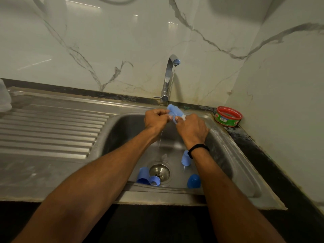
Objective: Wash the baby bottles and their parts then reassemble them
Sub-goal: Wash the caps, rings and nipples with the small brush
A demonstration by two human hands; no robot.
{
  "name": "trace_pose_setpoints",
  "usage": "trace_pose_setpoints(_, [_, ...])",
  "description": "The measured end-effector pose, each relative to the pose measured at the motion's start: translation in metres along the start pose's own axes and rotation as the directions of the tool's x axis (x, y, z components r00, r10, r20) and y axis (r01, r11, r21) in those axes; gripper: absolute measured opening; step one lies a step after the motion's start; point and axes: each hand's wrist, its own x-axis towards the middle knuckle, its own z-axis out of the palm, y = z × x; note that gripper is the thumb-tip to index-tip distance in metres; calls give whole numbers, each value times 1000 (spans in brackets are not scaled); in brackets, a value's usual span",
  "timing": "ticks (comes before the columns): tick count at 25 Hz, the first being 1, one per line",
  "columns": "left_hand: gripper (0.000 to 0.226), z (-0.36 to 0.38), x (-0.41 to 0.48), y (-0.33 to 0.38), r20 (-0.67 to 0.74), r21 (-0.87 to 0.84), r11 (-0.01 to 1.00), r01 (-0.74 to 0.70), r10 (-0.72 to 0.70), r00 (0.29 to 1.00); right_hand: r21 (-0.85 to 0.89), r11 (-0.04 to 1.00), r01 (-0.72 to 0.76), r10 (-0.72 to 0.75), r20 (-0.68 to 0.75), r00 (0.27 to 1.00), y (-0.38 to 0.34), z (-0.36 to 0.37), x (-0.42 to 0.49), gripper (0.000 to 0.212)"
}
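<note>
Both hands are over the steel sink [242, 165], under a thin stream from the tap [168, 79]. My right hand [192, 130] grips the handle of a blue bottle brush [172, 110]. My left hand [156, 119] has its fingers curled against the brush's bristles; whether it holds a small part there is hidden. On the sink floor lie several blue bottle parts: a cap [142, 175] and a ring [154, 181] left of the drain [159, 171], a piece [185, 158] by my right wrist, and a dome cap [193, 181].
A red and green tub of dish soap [228, 116] stands on the dark counter right of the sink. The ribbed steel drainboard [49, 130] stretches to the left, with a pale translucent object [4, 97] at its far left edge. A marble wall rises behind.
</note>
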Motion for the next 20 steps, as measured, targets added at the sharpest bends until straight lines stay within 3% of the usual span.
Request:
trace_pose_setpoints(4, [22,1,-2,3,-7,-13,1000,11,-11,1000,-2,1000,-13,13,26,1000,-2,-1,-3,44])
trace_pose_setpoints(8, [17,4,-11,8,100,-13,999,41,-40,994,-30,997,-76,77,27,997,1,-6,-5,40])
trace_pose_setpoints(12, [9,-15,-7,2,-68,36,986,160,-157,985,-2,998,-55,55,29,998,5,-7,-6,42])
trace_pose_setpoints(15, [10,-45,-2,-7,-177,-48,961,272,-276,945,-9,999,53,-52,47,998,3,-5,-3,42])
trace_pose_setpoints(20, [9,-48,-9,0,-243,-107,957,270,-289,926,-163,959,230,-223,58,973,-11,-9,-10,30])
